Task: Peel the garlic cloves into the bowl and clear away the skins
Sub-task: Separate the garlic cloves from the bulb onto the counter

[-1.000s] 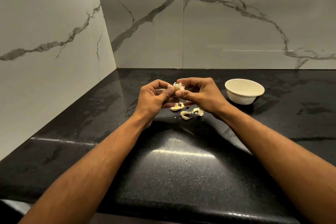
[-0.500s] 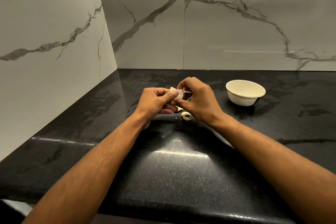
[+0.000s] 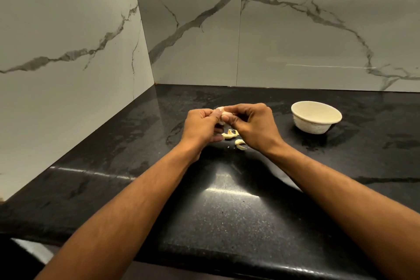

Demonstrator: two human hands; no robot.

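**Both hands on one garlic clove above the black tabletop**

The left hand (image 3: pixel 202 126) and the right hand (image 3: pixel 254 125) meet over the dark speckled tabletop (image 3: pixel 227 211), fingers curled, both pinching a single pale garlic clove (image 3: pixel 221 114) between them — only a sliver of it shows past the fingertips, with a bit of papery skin at its top edge. The clove is held up off the surface, well to the left of the bowl (image 3: pixel 316 118).

Below the hands lie loose garlic pieces (image 3: pixel 230 134) on the tabletop (whether they are peeled cloves or skins I cannot tell); one more curled piece (image 3: pixel 240 144) sits just beside the right wrist. The cream bowl stands upright to the right of the hands, apart from them, its inside hidden by the near rim. Marble wall panels (image 3: pixel 295 41) back the corner.
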